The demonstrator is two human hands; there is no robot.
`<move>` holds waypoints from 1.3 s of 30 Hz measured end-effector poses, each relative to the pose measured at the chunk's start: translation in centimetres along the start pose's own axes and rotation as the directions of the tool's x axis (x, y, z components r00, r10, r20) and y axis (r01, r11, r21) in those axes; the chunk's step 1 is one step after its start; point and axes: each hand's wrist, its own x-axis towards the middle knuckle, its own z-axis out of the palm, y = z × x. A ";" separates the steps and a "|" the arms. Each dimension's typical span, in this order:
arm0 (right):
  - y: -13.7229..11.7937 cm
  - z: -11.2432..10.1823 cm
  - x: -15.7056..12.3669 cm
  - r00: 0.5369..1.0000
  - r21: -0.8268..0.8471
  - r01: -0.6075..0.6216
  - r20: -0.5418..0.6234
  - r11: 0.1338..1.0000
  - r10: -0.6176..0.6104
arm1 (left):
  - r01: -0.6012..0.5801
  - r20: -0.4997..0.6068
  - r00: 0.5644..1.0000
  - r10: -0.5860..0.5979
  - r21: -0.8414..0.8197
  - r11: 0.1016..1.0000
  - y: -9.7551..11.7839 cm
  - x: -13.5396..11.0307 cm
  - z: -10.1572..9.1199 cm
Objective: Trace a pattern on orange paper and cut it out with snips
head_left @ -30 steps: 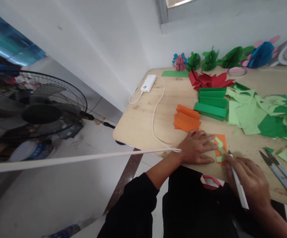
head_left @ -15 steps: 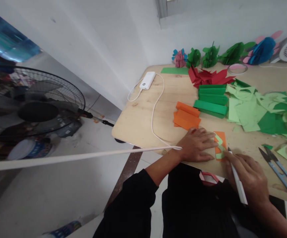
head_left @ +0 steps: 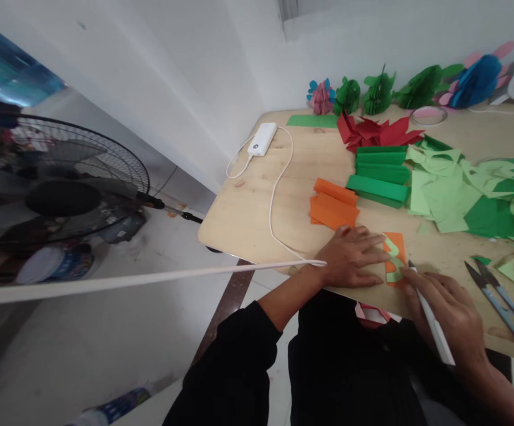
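A light green paper cutout (head_left: pixel 395 269) lies on a small orange paper (head_left: pixel 398 241) at the table's front edge. My left hand (head_left: pixel 353 258) rests flat with fingers outstretched, its fingertips touching the left side of these papers. In my right hand (head_left: pixel 455 316) is a white pen (head_left: pixel 435 331), its dark tip close to the right edge of the orange paper. Whether the tip touches the paper, I cannot tell. Behind my left hand sit folded orange papers (head_left: pixel 334 207). Blue-handled thread snips (head_left: pixel 503 305) lie to the right of my right hand.
Folded green papers (head_left: pixel 379 177), red paper pieces (head_left: pixel 376 131) and light green scraps (head_left: pixel 446 198) cover the table's middle and right. Paper figures (head_left: pixel 379 94) line the wall. A power bank (head_left: pixel 263 139) has a white cable (head_left: pixel 273 207) running past my left wrist. A large fan (head_left: pixel 61 189) stands left.
My right hand and the pen have shifted slightly right, with the tip now a little clear of the cutout. My left hand stays in place on the papers. The view has tilted slightly.
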 end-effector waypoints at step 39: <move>1.0 1.4 2.3 0.995 -0.067 0.092 0.049 0.993 -0.089 | 0.054 -0.085 0.994 -0.064 -0.116 0.992 -0.3 -0.3 -0.4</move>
